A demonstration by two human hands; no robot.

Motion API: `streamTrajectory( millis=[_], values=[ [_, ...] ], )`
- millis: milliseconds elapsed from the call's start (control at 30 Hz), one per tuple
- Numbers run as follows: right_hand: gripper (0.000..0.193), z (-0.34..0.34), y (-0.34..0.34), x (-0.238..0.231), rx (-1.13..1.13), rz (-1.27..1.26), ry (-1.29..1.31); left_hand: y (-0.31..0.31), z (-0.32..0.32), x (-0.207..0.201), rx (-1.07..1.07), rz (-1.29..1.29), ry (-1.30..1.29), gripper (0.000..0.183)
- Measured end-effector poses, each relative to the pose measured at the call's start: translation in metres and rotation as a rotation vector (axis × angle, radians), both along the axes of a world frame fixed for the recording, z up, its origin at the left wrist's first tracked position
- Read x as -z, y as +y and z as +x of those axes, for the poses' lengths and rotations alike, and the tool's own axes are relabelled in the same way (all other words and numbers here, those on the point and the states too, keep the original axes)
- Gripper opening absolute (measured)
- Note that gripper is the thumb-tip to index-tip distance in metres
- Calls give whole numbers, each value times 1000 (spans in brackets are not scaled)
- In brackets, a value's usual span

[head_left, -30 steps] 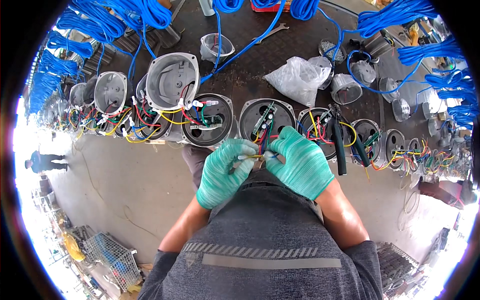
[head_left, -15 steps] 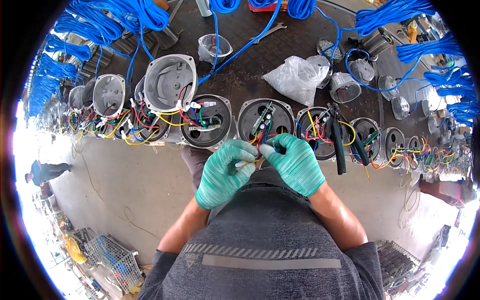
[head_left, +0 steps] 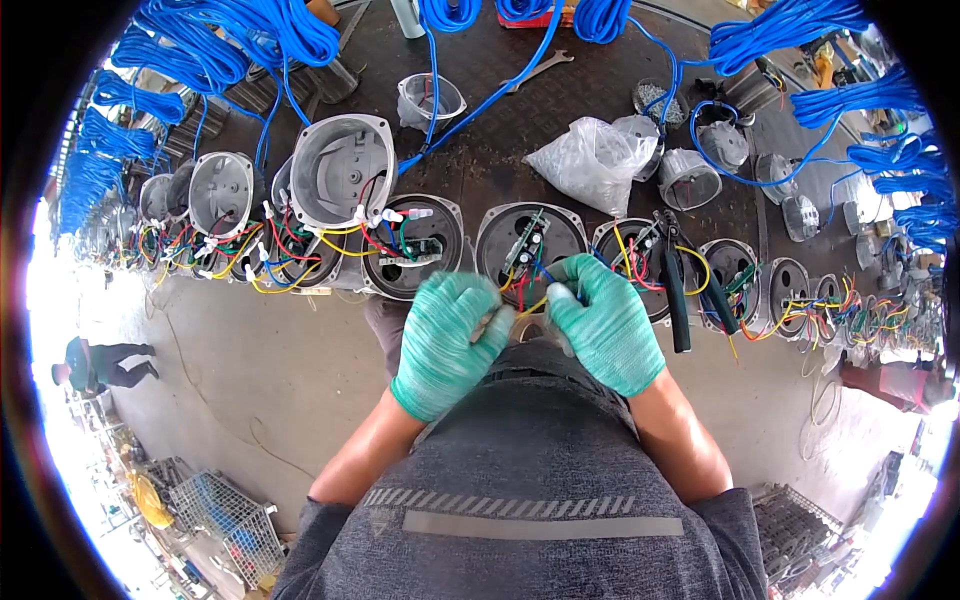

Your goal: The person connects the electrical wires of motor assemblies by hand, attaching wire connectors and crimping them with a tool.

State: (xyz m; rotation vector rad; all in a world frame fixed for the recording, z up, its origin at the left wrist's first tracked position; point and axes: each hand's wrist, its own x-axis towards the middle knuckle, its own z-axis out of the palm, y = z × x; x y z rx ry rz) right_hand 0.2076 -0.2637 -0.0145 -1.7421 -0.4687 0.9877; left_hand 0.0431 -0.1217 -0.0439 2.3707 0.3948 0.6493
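Observation:
In front of me at the table edge lies a round grey metal housing [head_left: 490,250] with a small green circuit board [head_left: 525,243] in it. Thin coloured wires come from the board toward my hands. My right hand [head_left: 608,330], in a green knit glove, pinches a blue wire [head_left: 544,272] between thumb and fingers. Left of it, my gloved left hand [head_left: 447,348] is curled closed and a little blurred; what it holds is hidden. A yellow wire [head_left: 530,308] reaches toward its fingertips. Black-handled pliers [head_left: 677,300] lean on the neighbouring housing to the right.
More housings with wires line the table edge, including an upright metal cup-shaped cover [head_left: 343,172]. A clear plastic bag [head_left: 590,160] and a wrench [head_left: 540,70] lie farther back. Coiled blue cables [head_left: 790,32] ring the far side. A person [head_left: 100,364] is at far left.
My hands have moved apart slightly, the right one to the right. The small white piece seen at my left fingers is now hidden. The person at far left has shifted.

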Motion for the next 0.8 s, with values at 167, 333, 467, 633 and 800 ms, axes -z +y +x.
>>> streamTrajectory(
  millis=[167, 333, 467, 633, 800],
  values=[
    [19, -5, -10, -4, -136, -36, -388, 10, 40, -36, 148, 288, 90, 39],
    [18, 2, -14, -10, -100, 46, -477, 19, 54, -35, 301, 226, 98, 28],
    [16, 1, -19, -27, -10, 133, -493, 21, 53, -16, 235, 90, 45, 20],
    [23, 24, -43, -24, -149, 66, -782, 15, 58, -14, 140, 39, -36, 17],
    [23, 52, -70, -35, -461, -182, -1321, 9, 64, -13, 110, 29, -90, 17]
  ],
)
